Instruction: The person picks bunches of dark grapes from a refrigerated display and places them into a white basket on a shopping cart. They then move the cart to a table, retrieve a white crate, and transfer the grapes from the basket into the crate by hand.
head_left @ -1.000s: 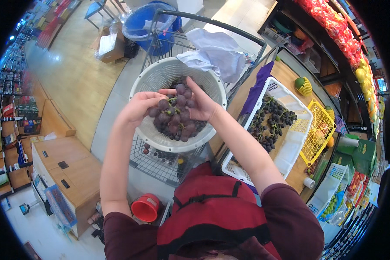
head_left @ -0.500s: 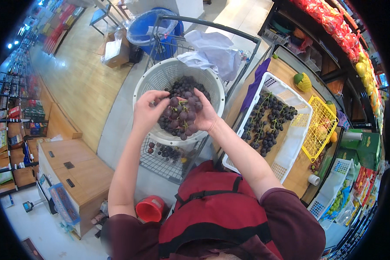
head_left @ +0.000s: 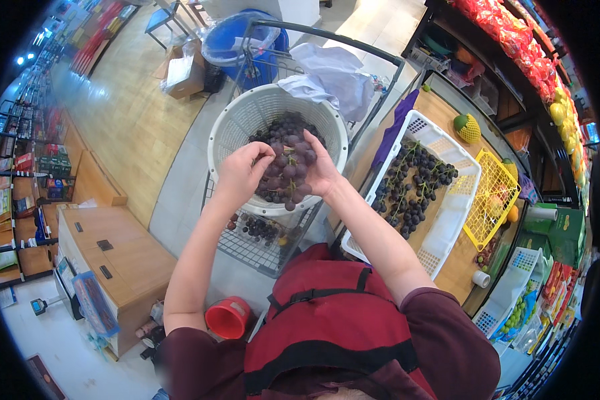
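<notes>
My right hand (head_left: 321, 172) holds a bunch of dark purple grapes (head_left: 290, 167), cupping it from the right side. At the bunch's left edge, the fingertips of my left hand (head_left: 241, 172) are pinched together; whatever is between them is too small to make out. Below both hands stands a round white basket (head_left: 228, 127) with perforated walls. Many darker, smaller grapes (head_left: 293, 125) lie inside it, partly hidden by the held bunch.
The basket rests on a wire cart (head_left: 247, 247) with loose grapes on its lower shelf. A white crate (head_left: 470, 183) of dark grape bunches stands at right, beside a yellow plastic grate (head_left: 490, 200). A red bucket (head_left: 227, 319) sits on the floor; a blue bin (head_left: 263, 67) stands beyond.
My left fingertips have shifted right, closer against the bunch. The bunch has turned a little in my right hand, so less of its green stem shows.
</notes>
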Demonstrator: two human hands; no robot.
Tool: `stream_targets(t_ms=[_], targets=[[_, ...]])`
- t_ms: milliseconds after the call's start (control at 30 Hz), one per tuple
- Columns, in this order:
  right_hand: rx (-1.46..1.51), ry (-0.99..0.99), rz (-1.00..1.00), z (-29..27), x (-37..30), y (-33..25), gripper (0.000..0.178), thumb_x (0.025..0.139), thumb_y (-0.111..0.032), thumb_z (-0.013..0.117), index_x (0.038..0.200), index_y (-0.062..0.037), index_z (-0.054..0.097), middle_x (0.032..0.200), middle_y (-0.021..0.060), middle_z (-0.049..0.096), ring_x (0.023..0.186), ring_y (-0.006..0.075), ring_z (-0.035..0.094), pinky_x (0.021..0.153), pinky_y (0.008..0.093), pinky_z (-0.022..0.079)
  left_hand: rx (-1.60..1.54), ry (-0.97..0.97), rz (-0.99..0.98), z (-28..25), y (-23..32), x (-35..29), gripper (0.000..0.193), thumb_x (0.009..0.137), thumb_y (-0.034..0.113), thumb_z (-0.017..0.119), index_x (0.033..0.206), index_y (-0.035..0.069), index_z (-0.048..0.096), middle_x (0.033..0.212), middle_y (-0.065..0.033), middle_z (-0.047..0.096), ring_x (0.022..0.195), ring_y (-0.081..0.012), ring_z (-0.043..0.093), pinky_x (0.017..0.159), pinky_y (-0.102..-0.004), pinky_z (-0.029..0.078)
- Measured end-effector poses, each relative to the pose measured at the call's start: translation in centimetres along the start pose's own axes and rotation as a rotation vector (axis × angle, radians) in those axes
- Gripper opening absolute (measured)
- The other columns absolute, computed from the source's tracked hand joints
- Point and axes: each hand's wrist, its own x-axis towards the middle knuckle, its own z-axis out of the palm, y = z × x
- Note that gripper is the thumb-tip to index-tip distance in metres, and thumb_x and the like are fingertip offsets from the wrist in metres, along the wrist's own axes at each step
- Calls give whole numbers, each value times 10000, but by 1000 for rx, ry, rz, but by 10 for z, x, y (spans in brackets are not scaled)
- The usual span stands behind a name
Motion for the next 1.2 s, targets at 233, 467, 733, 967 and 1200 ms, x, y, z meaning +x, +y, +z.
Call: stream_targets(t_ms=[233, 467, 733, 967, 1200], targets=[[114, -144, 68, -13, -1, 0, 714, 930, -631, 418, 1347, -54, 470, 1356, 206, 512, 1186, 374, 541, 967, 598, 424, -218, 171, -95, -8, -5, -20, 94, 941, 52, 590, 978, -10, 651, 946, -51, 699, 893, -106, 646, 803, -228, 490], [128, -256, 60, -31, -53, -20, 757, 909, -646, 418, 1336, -21, 458, 1418, 224, 445, 1191, 396, 532, 933, 557, 459, -14, -115, -628, -37, -49, -125, 166, 854, 160, 697, 870, -4, 708, 739, -46, 674, 701, -132, 600, 692, -285, 474], [-59, 212, -76, -143, -226, -75, 709, 936, -615, 396, 1277, -6, 521, 1281, 239, 559, 1132, 379, 582, 929, 512, 493, 79, -159, -670, 18, -95, -191, 336, 845, 106, 675, 1161, 2, 624, 989, -161, 691, 802, -244, 650, 758, -349, 504], [-243, 440, 205, -248, -313, -58, 614, 933, -552, 487, 1229, -25, 596, 1189, 169, 642, 1089, 308, 627, 950, 474, 502, 115, -264, -531, 45, -74, -150, 320, 839, 95, 671, 1145, 8, 633, 1017, -166, 692, 839, -266, 660, 778, -365, 510], [-420, 646, 379, -333, -301, -32, 490, 896, -464, 601, 1178, -69, 664, 1151, 59, 679, 1027, 191, 633, 913, 344, 495, 163, -268, -441, 47, -44, -121, 324, 829, 113, 690, 1141, 39, 645, 1042, -161, 692, 944, -297, 669, 818, -377, 514]])
